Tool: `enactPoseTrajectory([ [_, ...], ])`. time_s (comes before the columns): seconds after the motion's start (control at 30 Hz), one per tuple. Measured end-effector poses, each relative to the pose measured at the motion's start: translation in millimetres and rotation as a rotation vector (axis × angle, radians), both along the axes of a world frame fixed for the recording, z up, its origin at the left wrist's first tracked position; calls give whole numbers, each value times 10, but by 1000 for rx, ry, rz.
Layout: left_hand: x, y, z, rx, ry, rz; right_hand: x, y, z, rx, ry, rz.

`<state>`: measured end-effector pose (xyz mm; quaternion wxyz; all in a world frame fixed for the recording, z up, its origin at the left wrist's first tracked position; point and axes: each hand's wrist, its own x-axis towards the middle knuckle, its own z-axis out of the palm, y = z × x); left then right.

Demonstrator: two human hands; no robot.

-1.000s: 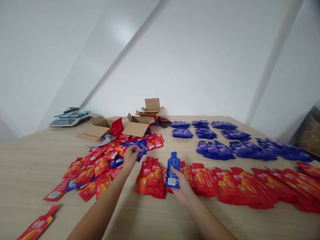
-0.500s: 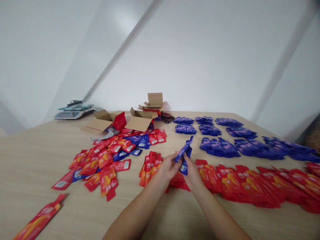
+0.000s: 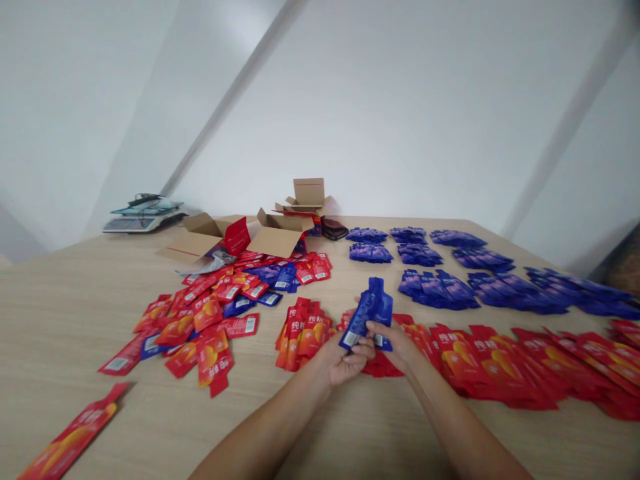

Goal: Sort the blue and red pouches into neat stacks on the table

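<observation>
Blue pouches [image 3: 369, 308] with narrow necks are held fanned out in front of me, their printed backs and white labels facing me. My left hand [image 3: 350, 357] closes round their lower left part, fingers curled beneath. On the right side, my right hand [image 3: 391, 339] pinches the same pouches, its thumb lying across the front. Just how many pouches are in the hands cannot be told. Under and beside the hands runs a row of red pouches [image 3: 304, 330] with orange fruit prints, partly hidden by my forearms.
To the left lies a loose heap of red pouches [image 3: 213, 353] mixed with some blue. Bundled blue pouches [image 3: 440, 289] stand in rows at the right. Open cardboard boxes [image 3: 280, 239], a dark pouch [image 3: 334, 229] and a scale [image 3: 143, 220] occupy the back. A single red pouch [image 3: 75, 437] lies front left.
The blue pouches have turned from nearly edge-on to face me and are now spread in a fan. My left hand has turned, its fingers now curled under them.
</observation>
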<state>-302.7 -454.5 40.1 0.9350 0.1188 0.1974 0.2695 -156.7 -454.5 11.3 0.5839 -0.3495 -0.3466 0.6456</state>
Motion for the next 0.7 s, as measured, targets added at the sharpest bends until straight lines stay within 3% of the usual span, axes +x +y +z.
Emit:
enactPoseTrajectory([
  [0.13,-43,19,-52,5,24,-185,-14,-46,75,44,-127,-43],
  [0.23,-84,181,-73,233,197,-231,-81,-50,132,39,-78,-155],
  [0.33,-271,614,-3,722,685,-135,-32,-18,237,-25,83,-301],
  [0.37,-380,811,36,904,921,-51,21,-6,283,-61,147,-366],
  [0.43,-650,1221,104,1208,1609,158,155,9,367,-118,266,-453],
  [0.5,-928,1571,116,1225,1872,231,283,1,414,-116,358,-416],
  [0.57,-1138,1802,52,1212,2041,210,362,-21,408,-84,439,-327],
  [0.7,-1261,1976,-183,1256,2239,89,382,-22,310,-78,505,-269],
])
